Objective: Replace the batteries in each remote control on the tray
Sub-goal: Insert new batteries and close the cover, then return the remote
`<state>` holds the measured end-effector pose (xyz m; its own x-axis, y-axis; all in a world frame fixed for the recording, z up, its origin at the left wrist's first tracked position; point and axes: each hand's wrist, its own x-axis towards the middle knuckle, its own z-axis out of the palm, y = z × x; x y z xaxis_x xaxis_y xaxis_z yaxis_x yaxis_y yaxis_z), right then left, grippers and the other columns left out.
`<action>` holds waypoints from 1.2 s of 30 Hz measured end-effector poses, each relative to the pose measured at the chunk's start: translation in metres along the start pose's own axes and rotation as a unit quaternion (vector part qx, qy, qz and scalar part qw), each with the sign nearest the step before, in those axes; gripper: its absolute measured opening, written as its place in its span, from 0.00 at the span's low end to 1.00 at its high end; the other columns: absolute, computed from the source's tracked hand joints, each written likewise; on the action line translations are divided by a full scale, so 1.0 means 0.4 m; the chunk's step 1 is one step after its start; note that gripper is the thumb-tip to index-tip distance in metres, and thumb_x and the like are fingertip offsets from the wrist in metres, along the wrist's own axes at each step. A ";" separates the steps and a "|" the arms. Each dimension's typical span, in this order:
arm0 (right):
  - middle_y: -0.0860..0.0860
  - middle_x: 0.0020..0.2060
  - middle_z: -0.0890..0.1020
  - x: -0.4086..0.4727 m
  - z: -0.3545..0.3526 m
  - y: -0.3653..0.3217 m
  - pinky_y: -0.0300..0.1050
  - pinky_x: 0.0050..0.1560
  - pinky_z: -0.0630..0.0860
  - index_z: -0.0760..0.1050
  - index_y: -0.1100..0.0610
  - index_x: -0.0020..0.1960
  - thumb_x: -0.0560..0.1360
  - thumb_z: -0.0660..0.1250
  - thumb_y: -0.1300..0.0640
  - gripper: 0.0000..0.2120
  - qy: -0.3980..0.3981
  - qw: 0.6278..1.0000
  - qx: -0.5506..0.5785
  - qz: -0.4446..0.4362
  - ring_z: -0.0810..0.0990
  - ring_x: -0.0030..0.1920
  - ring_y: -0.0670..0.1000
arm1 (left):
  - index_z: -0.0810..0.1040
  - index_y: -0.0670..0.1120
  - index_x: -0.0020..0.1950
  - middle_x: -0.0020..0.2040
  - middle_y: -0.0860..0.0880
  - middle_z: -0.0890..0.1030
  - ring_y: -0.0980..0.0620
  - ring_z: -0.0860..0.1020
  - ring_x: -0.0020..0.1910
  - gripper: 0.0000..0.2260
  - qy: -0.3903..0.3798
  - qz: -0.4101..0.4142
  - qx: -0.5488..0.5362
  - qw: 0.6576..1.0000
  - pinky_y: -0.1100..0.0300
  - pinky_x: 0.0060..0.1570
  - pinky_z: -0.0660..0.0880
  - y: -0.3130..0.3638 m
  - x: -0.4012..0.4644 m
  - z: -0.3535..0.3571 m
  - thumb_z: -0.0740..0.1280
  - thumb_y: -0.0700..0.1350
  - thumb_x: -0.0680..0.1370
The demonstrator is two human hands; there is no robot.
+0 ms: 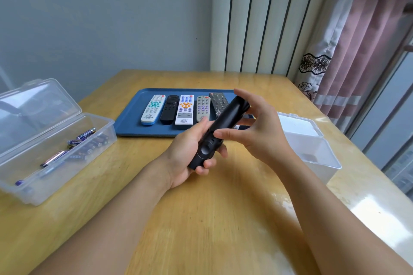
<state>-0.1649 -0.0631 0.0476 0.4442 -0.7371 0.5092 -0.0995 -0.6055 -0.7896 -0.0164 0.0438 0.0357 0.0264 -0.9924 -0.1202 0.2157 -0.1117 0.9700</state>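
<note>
A black remote [220, 128] is held tilted above the table, back side up, its lower end in my left hand [190, 154]. My right hand [257, 127] grips its upper part, thumb across the middle of the back. Behind it lies a blue tray [131, 123] with several remotes side by side: a white and blue remote [153, 109], a small black remote [169, 109], a white remote with orange buttons [185, 109], a grey remote [203, 108] and a dark remote [218, 100] partly hidden by the held one.
An open clear plastic box [26, 176] with several batteries [85, 138] stands at the left of the wooden table [201, 219]. Another clear box [312, 149], lid open, stands at the right. Wall behind, curtain and window at the right.
</note>
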 end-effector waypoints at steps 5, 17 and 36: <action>0.44 0.60 0.75 -0.008 0.007 -0.010 0.47 0.60 0.79 0.70 0.52 0.73 0.58 0.86 0.50 0.47 -0.016 0.997 -0.060 -0.054 0.78 0.59 0.46 | 0.81 0.44 0.63 0.39 0.44 0.81 0.51 0.70 0.28 0.23 0.054 0.007 -0.030 0.998 0.62 0.22 0.63 -0.008 0.012 -0.004 0.53 0.57 0.86; 0.41 0.58 0.79 -0.016 0.030 0.007 0.37 0.58 0.79 0.71 0.47 0.73 0.58 0.85 0.49 0.46 -0.040 0.997 -0.059 -0.027 0.80 0.58 0.41 | 0.80 0.42 0.61 0.38 0.44 0.80 0.51 0.69 0.27 0.23 0.083 0.013 -0.008 0.996 0.64 0.22 0.61 -0.015 0.010 -0.001 0.53 0.57 0.86; 0.45 0.68 0.78 -0.035 0.051 -0.009 0.23 0.58 0.65 0.68 0.52 0.76 0.66 0.80 0.42 0.43 -0.061 0.986 -0.151 -0.029 0.76 0.65 0.42 | 0.79 0.41 0.45 0.36 0.42 0.78 0.50 0.67 0.22 0.15 0.135 0.058 0.041 0.988 0.67 0.20 0.59 -0.051 0.009 -0.022 0.59 0.47 0.85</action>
<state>-0.1527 -0.0443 0.0364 0.5586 -0.6687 0.4907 -0.3242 -0.7206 -0.6129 -0.0122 0.0431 0.0135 0.3084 -0.9500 -0.0490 0.1170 -0.0133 0.9930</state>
